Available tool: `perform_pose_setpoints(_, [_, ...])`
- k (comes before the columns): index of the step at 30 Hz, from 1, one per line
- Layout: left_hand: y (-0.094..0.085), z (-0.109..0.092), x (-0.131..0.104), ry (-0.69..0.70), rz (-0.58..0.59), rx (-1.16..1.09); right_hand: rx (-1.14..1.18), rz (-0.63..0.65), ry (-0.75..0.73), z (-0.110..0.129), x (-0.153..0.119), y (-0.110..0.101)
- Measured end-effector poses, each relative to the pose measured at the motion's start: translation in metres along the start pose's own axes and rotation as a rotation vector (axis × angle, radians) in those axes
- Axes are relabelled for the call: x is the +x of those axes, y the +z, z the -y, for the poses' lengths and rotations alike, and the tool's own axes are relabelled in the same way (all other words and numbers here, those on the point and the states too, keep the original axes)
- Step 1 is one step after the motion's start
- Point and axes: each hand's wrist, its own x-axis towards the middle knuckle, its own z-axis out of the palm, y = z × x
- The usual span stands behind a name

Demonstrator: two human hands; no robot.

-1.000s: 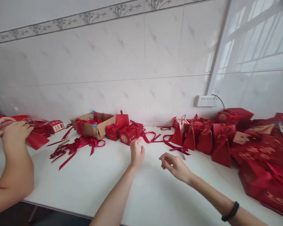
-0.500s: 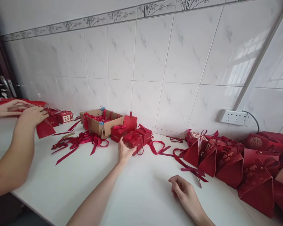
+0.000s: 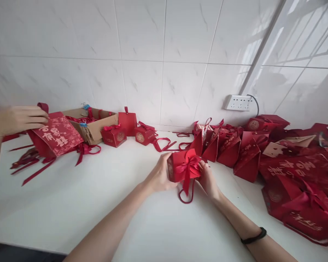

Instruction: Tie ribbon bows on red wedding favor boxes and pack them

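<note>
Between my two hands is a small red gift box (image 3: pixel 179 165) with a bright ribbon bow on top and a dark red cord loop hanging toward me. My left hand (image 3: pixel 161 174) grips its left side. On the right side, my right hand (image 3: pixel 207 179) closes on the box, its fingertips partly hidden behind it. Beyond my hands, two similar boxes stand near the wall: a gift box with a bow (image 3: pixel 114 136) and another gift box with a gold emblem (image 3: pixel 145 134).
A cardboard box (image 3: pixel 104 125) of ribbons stands back left. A co-worker's hand (image 3: pixel 22 120) holds a red bag (image 3: pixel 57 134) over loose ribbons. Several red bags (image 3: pixel 229 145) line the right, with a larger bowed box (image 3: pixel 303 207) nearer me. A power strip (image 3: pixel 237 103) is on the wall.
My left hand has brought the gift box from the group by the wall toward me, and my right hand has joined it. The view has turned right. The co-worker's red bag has moved nearer.
</note>
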Motion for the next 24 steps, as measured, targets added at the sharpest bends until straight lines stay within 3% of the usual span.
perform_pose_setpoints(4, [-0.010, 0.003, -0.006, 0.046, 0.040, 0.044, 0.172, 0.001, -0.107, 0.014, -0.008, -0.004])
perform_pose_setpoints(9, [-0.013, -0.003, -0.003, 0.091, 0.134, 0.143, 0.069, -0.083, -0.150, 0.035, -0.011, -0.004])
perform_pose_setpoints(14, [-0.016, 0.003, -0.003, 0.107, 0.187, -0.032, 0.056, -0.062, -0.152, 0.032, -0.013, -0.002])
perform_pose_setpoints(20, [-0.020, -0.009, 0.000, -0.080, 0.019, -0.394, 0.001, -0.025, -0.076, 0.031, -0.017, 0.002])
perform_pose_setpoints(24, [-0.021, -0.022, 0.005, -0.232, -0.062, -0.454, -0.114, -0.050, -0.159, 0.033, -0.019, 0.002])
